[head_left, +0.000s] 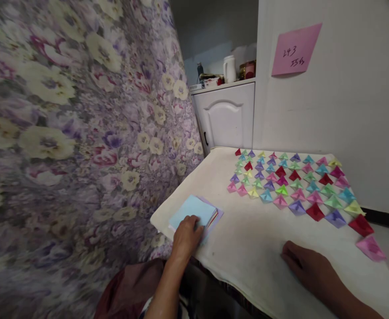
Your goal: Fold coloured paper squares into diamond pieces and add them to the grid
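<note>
A stack of coloured square paper (193,209), light blue on top with purple and other colours below, lies at the table's left edge. My left hand (187,235) rests over its near edge, fingers bent down and closed on the top light blue sheet; the fingertips are partly hidden. Over the near right part of the table is my right hand (309,266), loosely curled, with nothing visible in it. Beyond both hands, rows of small folded paper pieces (281,189) in red, pink, purple, green, blue and yellow cover the far right of the table.
A cream cloth covers the table (241,239). On the left hangs a floral curtain (91,133). Behind stands a white cabinet (227,115) with a white jug (229,69) and other items on top. A pink note (296,51) with handwriting is on the white wall.
</note>
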Action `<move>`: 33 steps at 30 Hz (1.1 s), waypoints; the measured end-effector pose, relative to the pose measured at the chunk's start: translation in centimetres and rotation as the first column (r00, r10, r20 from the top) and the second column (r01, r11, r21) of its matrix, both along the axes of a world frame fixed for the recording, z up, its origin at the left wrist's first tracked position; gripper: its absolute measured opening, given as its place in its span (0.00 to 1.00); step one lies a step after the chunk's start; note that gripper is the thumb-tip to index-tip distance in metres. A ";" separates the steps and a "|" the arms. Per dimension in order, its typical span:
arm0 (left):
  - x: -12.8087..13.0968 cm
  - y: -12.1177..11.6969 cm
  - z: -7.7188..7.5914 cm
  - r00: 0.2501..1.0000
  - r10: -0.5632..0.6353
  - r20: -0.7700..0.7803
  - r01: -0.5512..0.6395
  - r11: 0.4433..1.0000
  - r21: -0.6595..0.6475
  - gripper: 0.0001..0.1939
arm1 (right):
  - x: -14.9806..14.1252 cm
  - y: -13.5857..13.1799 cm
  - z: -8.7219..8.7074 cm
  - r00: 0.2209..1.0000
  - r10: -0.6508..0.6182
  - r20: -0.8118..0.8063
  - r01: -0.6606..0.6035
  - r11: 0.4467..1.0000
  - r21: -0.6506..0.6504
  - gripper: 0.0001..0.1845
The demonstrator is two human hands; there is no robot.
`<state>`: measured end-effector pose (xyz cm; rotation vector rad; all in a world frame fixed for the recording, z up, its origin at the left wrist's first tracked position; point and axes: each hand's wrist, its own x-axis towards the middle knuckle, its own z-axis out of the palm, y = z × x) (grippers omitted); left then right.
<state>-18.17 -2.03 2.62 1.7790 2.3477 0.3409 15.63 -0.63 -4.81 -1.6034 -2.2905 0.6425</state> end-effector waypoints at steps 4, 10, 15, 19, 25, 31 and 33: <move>0.1 -0.1 0.4 1.000 0.002 0.000 -0.002 1.000 0.008 0.11 | 0.0 0.0 -0.1 1.000 -0.002 -0.007 0.002 1.000 0.004 0.09; 0.4 -0.2 0.7 1.000 0.001 -0.023 0.000 1.000 0.030 0.09 | 0.1 0.0 0.1 1.000 0.001 -0.025 -0.001 1.000 -0.003 0.10; 0.4 -0.3 0.7 0.997 0.034 -0.063 -0.029 0.997 0.071 0.08 | 0.0 0.1 0.0 1.000 0.004 -0.016 -0.004 1.000 -0.004 0.11; 1.9 -0.3 1.4 0.996 0.034 -0.082 -0.020 0.986 0.166 0.09 | 0.1 0.1 0.2 0.999 0.002 -0.050 -0.003 1.000 -0.011 0.11; 9.2 -1.1 0.7 0.887 -0.439 -0.139 0.461 0.836 0.299 0.11 | 0.1 0.5 1.6 0.848 -0.141 -0.511 -0.031 0.949 -0.313 0.21; 14.7 -2.1 -1.6 0.549 -0.780 -0.300 0.836 0.501 0.225 0.09 | 0.7 1.4 2.1 0.564 -0.588 -0.580 0.008 0.706 -0.708 0.30; 15.2 -2.3 -1.8 0.492 -0.821 -0.289 0.871 0.457 0.183 0.07 | 1.1 1.5 1.9 0.592 -0.545 -0.594 0.034 0.753 -0.657 0.26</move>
